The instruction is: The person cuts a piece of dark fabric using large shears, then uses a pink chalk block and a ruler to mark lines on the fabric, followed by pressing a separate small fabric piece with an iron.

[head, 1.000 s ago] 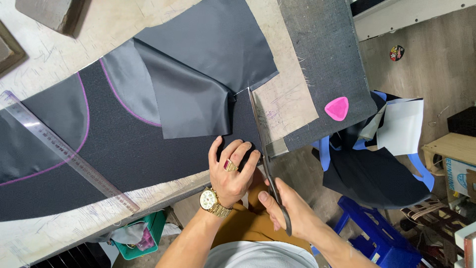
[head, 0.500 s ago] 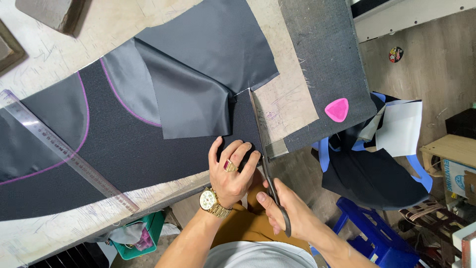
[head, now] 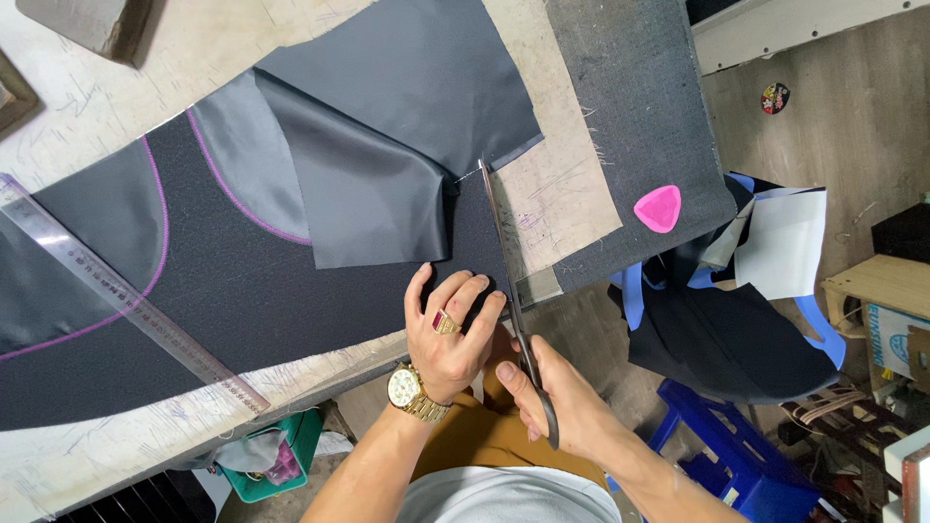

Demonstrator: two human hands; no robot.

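1. The right hand (head: 567, 412) grips the scissors (head: 513, 300), blades lying along the dark fabric (head: 242, 291) edge.
2. The left hand (head: 450, 329) presses spread fingers on that fabric at the bench (head: 562, 194) edge.
3. A ruler (head: 126, 300) lies across the fabric's left part.

left hand (head: 450, 334) flat, fingers spread | right hand (head: 557, 407) gripping, closed

A round black sticker (head: 775, 97) with bright colours sits on the floor. A cardboard box (head: 896, 334) with a white-and-blue label stands at the right edge.
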